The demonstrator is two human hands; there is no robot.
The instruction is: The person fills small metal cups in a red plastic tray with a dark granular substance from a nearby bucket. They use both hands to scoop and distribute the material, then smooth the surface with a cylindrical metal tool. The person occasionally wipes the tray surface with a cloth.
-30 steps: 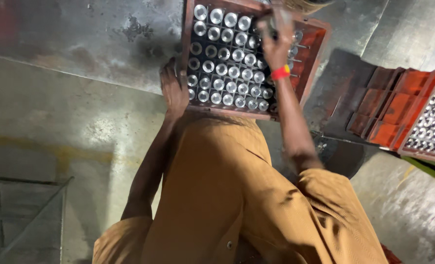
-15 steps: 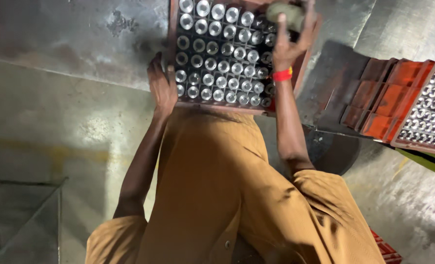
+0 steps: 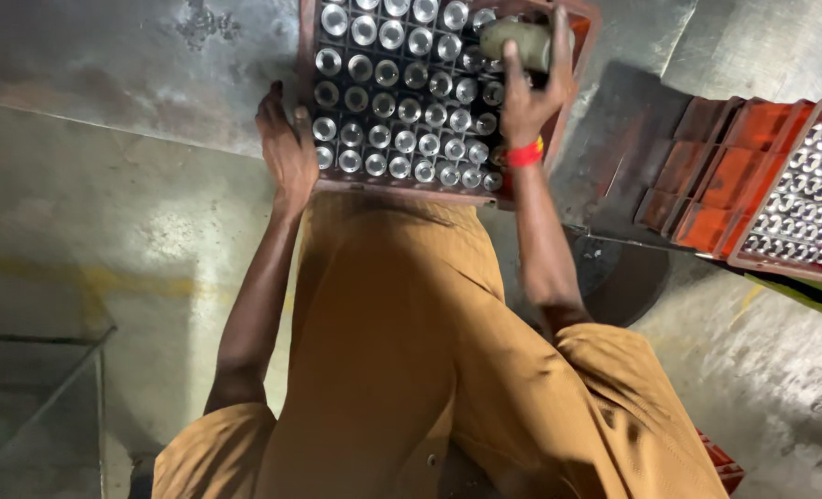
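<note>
Floor: grey concrete floor point(image 3: 106, 222), stained, under everything.
Crate: red plastic crate point(image 3: 585, 28) full of capped bottles, held against the person's brown shirt point(image 3: 392, 351).
Second crate: orange plastic crate point(image 3: 781, 185) with similar bottles, well apart on the right.
Left hand: the left hand point(image 3: 286, 148) grips the crate's left edge.
Right hand: the right hand point(image 3: 528, 92), with a red wristband point(image 3: 525, 153), is closed around a greenish bottle point(image 3: 515, 39) above the crate's far right corner.
</note>
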